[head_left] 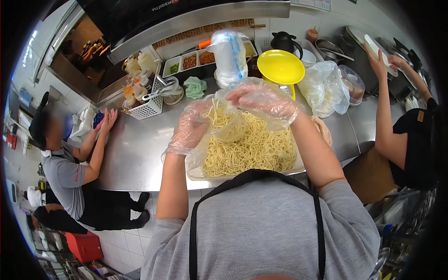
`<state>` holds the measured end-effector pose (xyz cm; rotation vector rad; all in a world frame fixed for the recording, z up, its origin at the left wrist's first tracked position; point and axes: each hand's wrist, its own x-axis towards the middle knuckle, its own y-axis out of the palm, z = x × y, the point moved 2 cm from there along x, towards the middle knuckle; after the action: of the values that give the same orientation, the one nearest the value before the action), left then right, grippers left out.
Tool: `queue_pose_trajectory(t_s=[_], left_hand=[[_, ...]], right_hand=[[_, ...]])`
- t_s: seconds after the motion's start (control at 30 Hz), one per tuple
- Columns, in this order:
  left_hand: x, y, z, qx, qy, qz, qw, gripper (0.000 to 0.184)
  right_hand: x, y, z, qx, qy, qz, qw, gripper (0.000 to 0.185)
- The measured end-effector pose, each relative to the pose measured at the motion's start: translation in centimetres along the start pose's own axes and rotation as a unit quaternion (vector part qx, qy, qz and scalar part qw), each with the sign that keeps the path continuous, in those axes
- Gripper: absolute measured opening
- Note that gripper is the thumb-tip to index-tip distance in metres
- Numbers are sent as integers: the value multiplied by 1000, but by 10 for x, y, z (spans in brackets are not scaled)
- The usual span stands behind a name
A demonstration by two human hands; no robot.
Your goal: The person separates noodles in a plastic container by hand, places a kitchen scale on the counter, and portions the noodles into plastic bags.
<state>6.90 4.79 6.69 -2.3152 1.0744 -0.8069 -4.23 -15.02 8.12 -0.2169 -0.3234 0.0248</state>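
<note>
My left hand (pixel 189 127), in a clear plastic glove, is closed round the side of a clear plastic bag (pixel 229 132) with yellow noodles in it. From the other side my right hand (pixel 267 101), gloved the same way, has its fingers curled at the bag's upper edge; its fingertips are partly hidden by crinkled plastic. Directly beneath the bag lies a large heap of loose noodles (pixel 263 156) in a shallow tray (pixel 195 174), whose near rim shows by my apron.
Behind the tray stand a roll of plastic bags (pixel 228 60), a yellow plate (pixel 281 66) and a filled plastic bag (pixel 325 86). A white basket (pixel 145 110) and green cloth (pixel 195 87) are left. One co-worker (pixel 65 161) stands left; another (pixel 403 135) handles a white container right.
</note>
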Motion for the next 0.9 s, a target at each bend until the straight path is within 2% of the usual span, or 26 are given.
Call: queue_pose_trajectory(t_s=[0.03, 0.07, 0.13, 0.17, 0.23, 0.3, 0.37, 0.4, 0.43, 0.47, 0.5, 0.53, 0.57, 0.6, 0.63, 0.67, 0.7, 0.73, 0.8, 0.9], left_hand=[[2, 1, -4, -26, 45, -11, 999, 36], [3, 3, -8, -25, 48, -9, 998, 36], [3, 5, -14, -160, -10, 6, 987, 35], [2, 4, -16, -204, -31, 9, 978, 34], [-1, 6, -20, -46, 40, 104, 993, 30], [-1, 3, -26, -45, 15, 83, 995, 29], [0, 2, -22, -43, -7, 65, 997, 28], [-1, 3, -10, -49, 5, 79, 996, 29], [-2, 1, -3, -54, 15, 91, 994, 31], [-4, -1, 3, -53, 14, 87, 995, 31], [-6, -2, 9, -35, -20, 94, 995, 35], [-8, -3, 13, -19, -54, 102, 993, 41], [-9, -3, 14, -19, -56, 100, 993, 41], [-9, -2, 14, -65, -52, 85, 993, 46], [-9, -1, 14, -111, -49, 70, 990, 52], [-8, 1, 12, -112, -49, 71, 990, 52], [-6, 3, 11, -161, -81, 63, 982, 54], [-4, 3, 9, -209, -112, 56, 970, 57], [0, 3, 6, -227, -120, 68, 964, 59], [1, 2, 12, -235, -127, 59, 962, 62]], right_hand=[[-1, -3, -3, -12, -6, -38, 999, 29], [-2, -7, -9, -13, -7, -41, 999, 29], [-4, -15, -21, 61, 53, -97, 992, 49], [-3, -14, -21, 62, 52, -96, 992, 49], [-5, -13, -21, 52, 152, -152, 975, 53], [-7, -6, -54, 80, 176, -123, 973, 54], [-10, 3, -56, 106, 198, -96, 970, 55], [-13, 9, -53, -63, 190, -34, 979, 53], [-11, 14, -49, -230, 175, 33, 957, 52], [-7, 14, -63, -224, 140, 1, 964, 33], [-3, 9, -70, -223, 139, 5, 965, 33], [2, -1, -73, -237, 73, -1, 969, 27], [7, -6, -65, -249, 6, -9, 968, 22], [9, -11, -58, -233, -2, -12, 972, 15], [12, -12, -34, -232, -1, -12, 973, 15], [17, -11, -8, -176, 49, 7, 983, 17], [21, -8, 10, -119, 99, 25, 988, 19], [24, -3, 22, -119, 99, 23, 988, 19], [29, 9, 43, -142, -69, 58, 986, 25], [29, 13, 42, -226, -71, -3, 971, 35]])
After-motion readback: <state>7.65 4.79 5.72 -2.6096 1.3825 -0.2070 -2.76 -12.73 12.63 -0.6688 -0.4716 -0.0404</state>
